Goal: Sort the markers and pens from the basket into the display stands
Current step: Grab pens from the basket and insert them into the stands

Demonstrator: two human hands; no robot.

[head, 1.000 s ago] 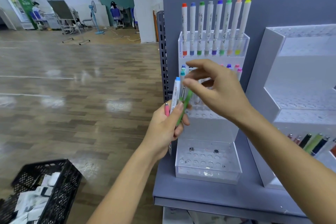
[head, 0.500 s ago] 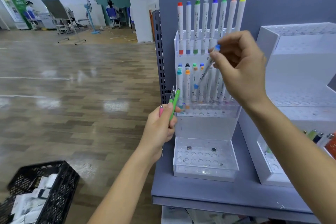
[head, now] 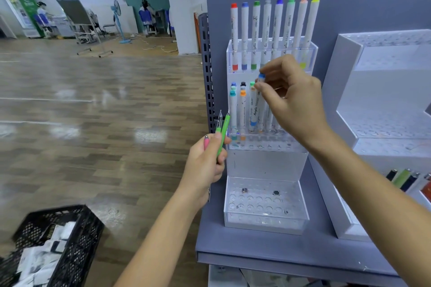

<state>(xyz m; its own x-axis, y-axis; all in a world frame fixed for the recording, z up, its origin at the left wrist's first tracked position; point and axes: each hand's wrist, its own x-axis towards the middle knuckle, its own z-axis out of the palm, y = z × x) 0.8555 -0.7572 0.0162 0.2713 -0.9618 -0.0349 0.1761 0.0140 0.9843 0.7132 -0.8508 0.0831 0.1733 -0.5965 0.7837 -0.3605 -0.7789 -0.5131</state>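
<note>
A clear acrylic display stand [head: 265, 163] with three stepped tiers sits on the grey shelf. Its top row holds several white markers with coloured caps; its middle row holds several more. My right hand [head: 293, 100] pinches the blue-capped marker [head: 259, 100] by its top, its lower end down among the middle-row markers. My left hand [head: 205, 163], just left of the stand, grips a green pen [head: 222, 133], a pink pen [head: 206, 142] and a clear-tipped one, all pointing up. The black basket [head: 77, 240] is at the bottom left on the floor.
A larger white stand [head: 349, 123] stands to the right with a few pens [head: 405, 179] in its lower tier. The grey back panel [head: 349, 7] rises behind both stands. A perforated shelf upright [head: 206, 72] runs down the left edge. Open wooden floor lies to the left.
My right hand has lowered the blue-capped marker from a tilted hold near the top row to upright in the middle row. My left hand has stayed put with its pens.
</note>
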